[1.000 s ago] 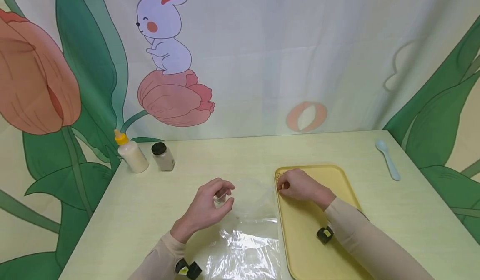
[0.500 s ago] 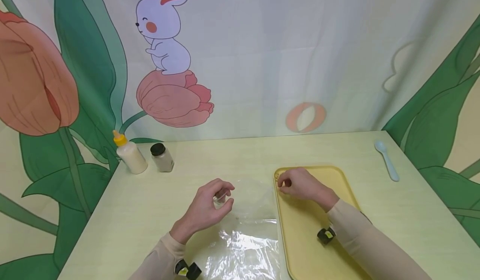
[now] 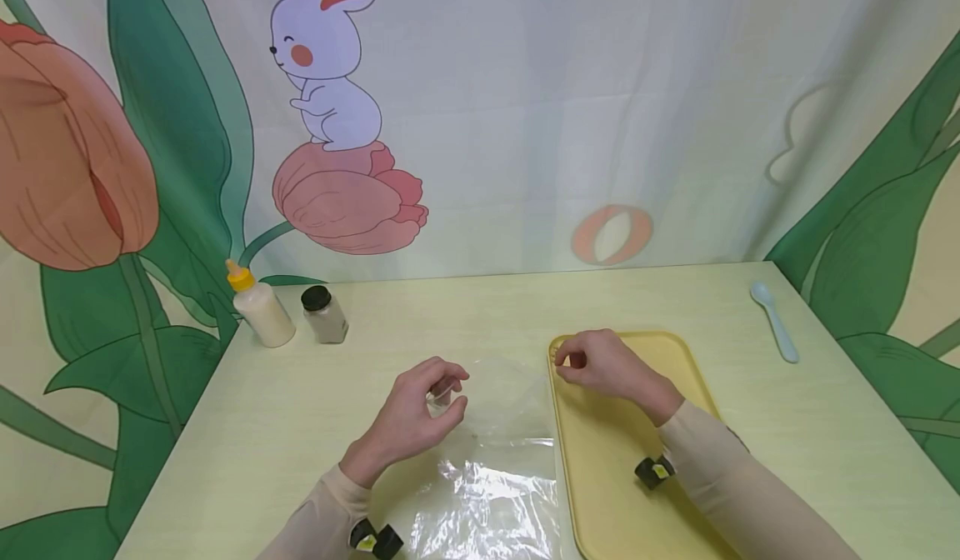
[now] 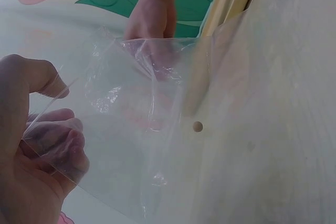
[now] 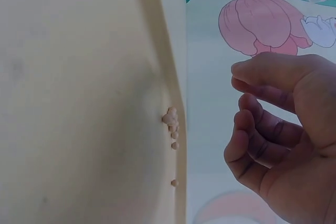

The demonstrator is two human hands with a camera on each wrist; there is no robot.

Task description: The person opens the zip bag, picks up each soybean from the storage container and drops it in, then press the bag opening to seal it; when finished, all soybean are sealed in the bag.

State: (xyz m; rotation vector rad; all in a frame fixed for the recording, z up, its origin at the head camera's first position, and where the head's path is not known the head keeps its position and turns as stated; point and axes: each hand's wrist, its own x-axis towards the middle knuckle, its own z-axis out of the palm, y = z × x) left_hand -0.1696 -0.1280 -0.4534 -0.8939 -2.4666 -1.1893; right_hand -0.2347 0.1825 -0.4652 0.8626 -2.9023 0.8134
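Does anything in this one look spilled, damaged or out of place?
Nothing looks plainly spilled or damaged. One mild oddity: a lone pellet shows at the bag, apart from the other pellets along the edge of the tray. I can't tell whether it's inside the bag or under it.

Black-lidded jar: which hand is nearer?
Left. The left hand is nearer the camera than the jar and to its right; the right hand is farther right, over the yellow tray.
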